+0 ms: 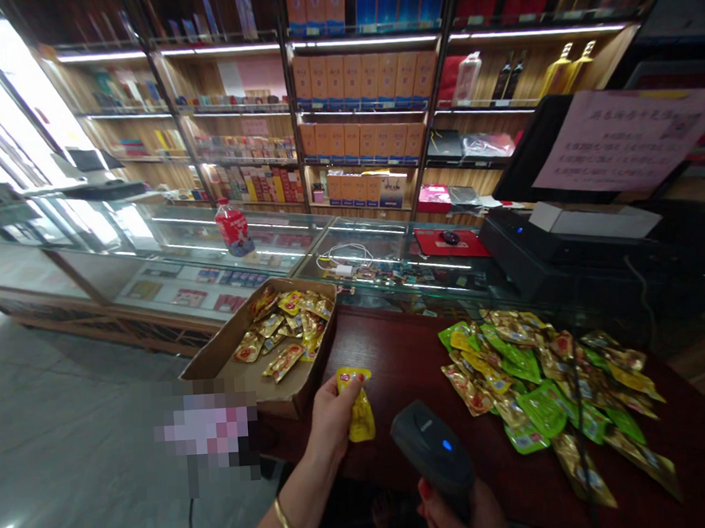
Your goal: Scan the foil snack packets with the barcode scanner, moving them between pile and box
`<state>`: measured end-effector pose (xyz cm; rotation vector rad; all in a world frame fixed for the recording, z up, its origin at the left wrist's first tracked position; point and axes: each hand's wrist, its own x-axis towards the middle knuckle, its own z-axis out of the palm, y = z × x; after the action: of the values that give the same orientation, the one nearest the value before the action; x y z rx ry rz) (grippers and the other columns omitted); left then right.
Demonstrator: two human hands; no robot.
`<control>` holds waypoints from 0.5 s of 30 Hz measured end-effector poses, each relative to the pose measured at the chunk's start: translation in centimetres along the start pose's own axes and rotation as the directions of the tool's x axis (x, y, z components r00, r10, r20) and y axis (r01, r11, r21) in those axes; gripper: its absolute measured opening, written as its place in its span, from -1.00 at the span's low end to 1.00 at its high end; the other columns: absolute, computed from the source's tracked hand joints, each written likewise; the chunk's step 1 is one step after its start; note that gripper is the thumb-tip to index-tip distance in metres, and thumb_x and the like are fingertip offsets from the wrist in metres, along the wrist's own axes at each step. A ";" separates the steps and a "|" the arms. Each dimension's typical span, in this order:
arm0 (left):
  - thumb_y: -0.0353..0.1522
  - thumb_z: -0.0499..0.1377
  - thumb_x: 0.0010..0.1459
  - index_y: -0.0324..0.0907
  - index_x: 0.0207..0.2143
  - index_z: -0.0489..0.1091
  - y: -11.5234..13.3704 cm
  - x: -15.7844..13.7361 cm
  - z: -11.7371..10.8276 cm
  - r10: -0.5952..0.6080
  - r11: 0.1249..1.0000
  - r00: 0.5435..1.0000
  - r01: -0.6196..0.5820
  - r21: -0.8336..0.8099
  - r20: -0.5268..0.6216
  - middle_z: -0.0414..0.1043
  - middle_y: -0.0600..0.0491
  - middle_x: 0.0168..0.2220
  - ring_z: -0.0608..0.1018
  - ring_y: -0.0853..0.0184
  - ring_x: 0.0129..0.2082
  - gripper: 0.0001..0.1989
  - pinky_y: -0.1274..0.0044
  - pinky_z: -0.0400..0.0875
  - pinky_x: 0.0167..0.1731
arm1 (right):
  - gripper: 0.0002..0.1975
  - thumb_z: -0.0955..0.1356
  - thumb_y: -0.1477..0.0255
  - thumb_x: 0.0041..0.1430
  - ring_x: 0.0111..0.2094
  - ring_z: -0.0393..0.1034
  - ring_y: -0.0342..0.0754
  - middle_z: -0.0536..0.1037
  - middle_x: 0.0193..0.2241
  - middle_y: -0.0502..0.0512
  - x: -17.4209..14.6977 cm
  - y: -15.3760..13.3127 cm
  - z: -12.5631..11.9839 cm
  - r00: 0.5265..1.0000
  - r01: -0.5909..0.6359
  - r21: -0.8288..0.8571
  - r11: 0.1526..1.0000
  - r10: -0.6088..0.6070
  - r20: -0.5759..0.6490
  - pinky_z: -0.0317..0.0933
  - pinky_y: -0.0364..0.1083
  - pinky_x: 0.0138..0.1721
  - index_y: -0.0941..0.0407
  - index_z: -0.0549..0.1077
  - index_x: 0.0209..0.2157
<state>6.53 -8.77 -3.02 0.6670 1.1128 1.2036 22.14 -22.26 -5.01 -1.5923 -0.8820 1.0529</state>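
Between the thumb and fingers of my left hand [329, 421] is a small yellow snack packet [360, 415], held upright above the dark red tabletop. My right hand [463, 516] grips a black barcode scanner [432, 450] by its handle; a blue light glows on its top. The scanner's head points towards the yellow packet side, with a gap between them. Left of my hands, an open cardboard box [312, 386] holds several gold and yellow packets [284, 362]. To the right lies a loose pile of gold, yellow and green packets [540, 408].
A glass display counter [281, 260] runs behind the table, bearing a red-labelled bottle [235, 227], a white cable [346, 256] and a mouse [450, 237] on a red mat. A monitor with a pink paper sheet [623, 140] stands at right. A dark cable hangs over the pile.
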 end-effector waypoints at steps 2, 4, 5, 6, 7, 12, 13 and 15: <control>-0.08 0.48 -0.20 -0.24 -0.44 0.50 -0.2 -1.1 0.8 0.039 0.998 0.999 -0.040 0.050 0.014 0.39 0.13 -0.61 0.38 0.45 -0.65 -0.55 0.61 0.24 -0.60 | -0.43 0.53 -0.11 -0.20 -0.70 0.41 -0.05 0.52 -0.76 0.02 1.2 -0.2 0.3 1.000 0.005 0.071 0.997 -0.004 -0.012 0.34 -0.13 -0.60 0.16 0.58 -0.51; -0.08 0.46 -0.16 -0.22 -0.45 0.50 -0.6 -2.3 1.7 0.059 0.994 0.997 -0.063 0.085 0.050 0.40 0.12 -0.60 0.39 0.43 -0.63 -0.58 0.60 0.26 -0.60 | -0.48 0.58 0.00 -0.23 -0.52 0.58 0.06 0.68 -0.53 0.14 2.5 -1.1 0.8 0.996 0.069 0.117 0.991 -0.061 -0.072 0.48 -0.08 -0.46 0.17 0.61 -0.42; -0.08 0.46 -0.14 -0.21 -0.45 0.51 -0.8 -2.9 2.1 0.064 0.993 0.996 -0.070 0.094 0.068 0.42 0.11 -0.58 0.41 0.41 -0.61 -0.59 0.60 0.28 -0.59 | -0.50 0.57 0.05 -0.16 -0.38 0.63 0.13 0.73 -0.39 0.19 3.1 -1.7 1.1 0.988 0.130 0.132 0.983 -0.117 -0.103 0.52 -0.04 -0.38 0.17 0.62 -0.32; -0.08 0.46 -0.14 -0.21 -0.46 0.51 -1.1 -3.3 2.5 0.067 0.992 0.994 -0.075 0.099 0.087 0.43 0.09 -0.56 0.43 0.40 -0.59 -0.60 0.59 0.30 -0.58 | -0.52 0.56 0.10 -0.11 -0.31 0.65 0.15 0.74 -0.31 0.21 3.6 -2.2 1.3 0.980 0.176 0.108 0.978 -0.164 -0.115 0.54 -0.02 -0.30 0.17 0.62 -0.24; -0.08 0.45 -0.14 -0.20 -0.46 0.51 -1.3 -3.7 2.8 0.067 0.992 0.992 -0.077 0.100 0.104 0.45 0.07 -0.55 0.45 0.38 -0.57 -0.61 0.59 0.32 -0.56 | -0.53 0.56 0.13 -0.10 -0.29 0.66 0.17 0.74 -0.30 0.22 4.1 -2.6 1.6 0.970 0.211 0.078 0.974 -0.198 -0.142 0.54 0.00 -0.27 0.18 0.62 -0.23; -0.08 0.48 -0.19 -0.21 -0.45 0.53 -1.4 -4.2 3.5 0.007 0.998 0.994 -0.013 0.058 0.107 0.51 0.02 -0.49 0.51 0.32 -0.51 -0.59 0.56 0.39 -0.52 | -0.55 0.55 0.13 -0.22 -0.31 0.64 0.31 0.71 -0.41 0.37 5.2 -2.9 2.5 0.925 0.220 -0.038 0.975 -0.221 -0.310 0.50 0.13 -0.22 0.23 0.62 -0.40; -0.08 0.48 -0.20 -0.21 -0.44 0.53 -1.3 -4.1 3.5 -0.009 0.999 0.995 0.006 0.039 0.096 0.51 0.03 -0.50 0.51 0.31 -0.52 -0.58 0.56 0.38 -0.52 | -0.57 0.55 0.13 -0.22 -0.32 0.63 0.31 0.71 -0.42 0.37 5.2 -2.7 2.6 0.919 0.221 -0.044 0.974 -0.223 -0.325 0.49 0.13 -0.21 0.22 0.62 -0.43; -0.09 0.48 -0.21 -0.21 -0.44 0.53 -1.0 -4.0 3.4 -0.024 1.000 0.996 0.023 0.010 0.081 0.48 0.05 -0.53 0.49 0.33 -0.55 -0.58 0.56 0.37 -0.54 | -0.61 0.52 0.13 -0.17 -0.36 0.64 0.26 0.72 -0.44 0.32 5.0 -2.4 2.7 0.922 0.220 -0.026 0.975 -0.216 -0.320 0.50 0.09 -0.25 0.19 0.62 -0.45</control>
<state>10.20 -12.40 -1.46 0.7017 1.0561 1.1421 21.31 -16.20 -4.10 -1.5595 -0.8054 0.6174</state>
